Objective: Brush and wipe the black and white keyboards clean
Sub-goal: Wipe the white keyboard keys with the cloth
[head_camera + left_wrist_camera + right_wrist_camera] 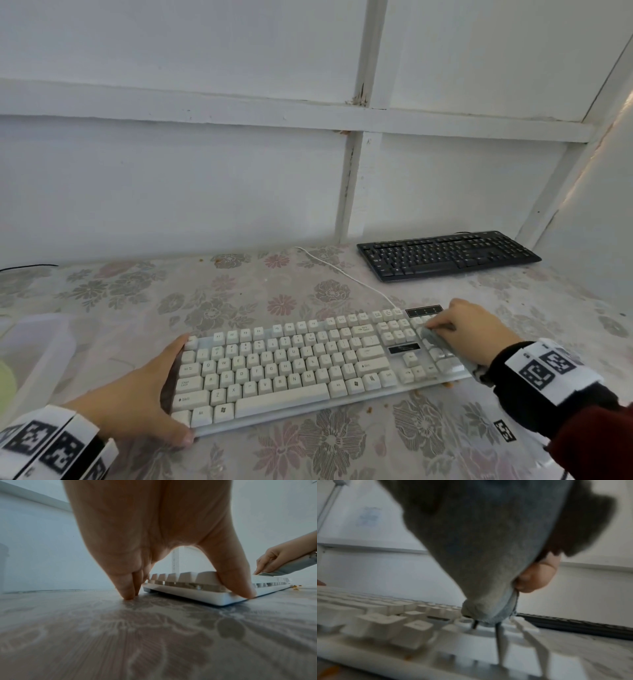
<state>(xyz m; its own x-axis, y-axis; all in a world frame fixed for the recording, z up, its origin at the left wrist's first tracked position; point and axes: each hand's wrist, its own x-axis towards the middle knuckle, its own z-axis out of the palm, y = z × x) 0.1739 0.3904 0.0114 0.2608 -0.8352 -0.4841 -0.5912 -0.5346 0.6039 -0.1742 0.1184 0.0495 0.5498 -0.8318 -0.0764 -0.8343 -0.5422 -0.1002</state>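
Cloth (432, 333) was pinched onto the white keyboard (274, 363) at 3 o'clock by the right hand (474, 330); its 9 o'clock end was braced by the spread left hand (137, 397).

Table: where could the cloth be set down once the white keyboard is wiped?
Bare floral table lies behind the white keyboard, left of its cable and the black keyboard. Another patch lies right of the right hand, which holds the cloth. Crowded: far left by the plastic container; crumbs along the front edge.
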